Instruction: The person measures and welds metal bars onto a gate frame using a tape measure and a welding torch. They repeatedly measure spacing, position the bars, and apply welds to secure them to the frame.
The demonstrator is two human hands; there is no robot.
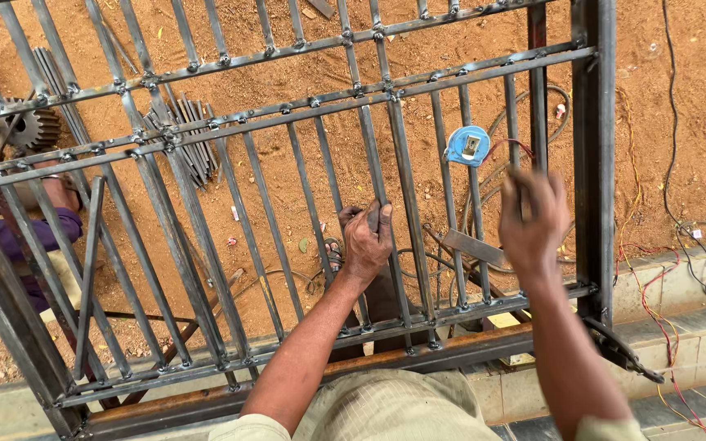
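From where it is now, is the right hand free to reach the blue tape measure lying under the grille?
Probably not directly. The right hand is above the metal grille, and the blue tape measure lies on the dirt beneath it. The gaps between the bars look too narrow for a hand.

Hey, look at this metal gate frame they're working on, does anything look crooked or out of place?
Yes. One thin loose bar at the left of the gate frame leans at a slant, not lined up with the fixed bars. A short flat metal piece also lies askew across the bars between the left hand and the blurred right hand.
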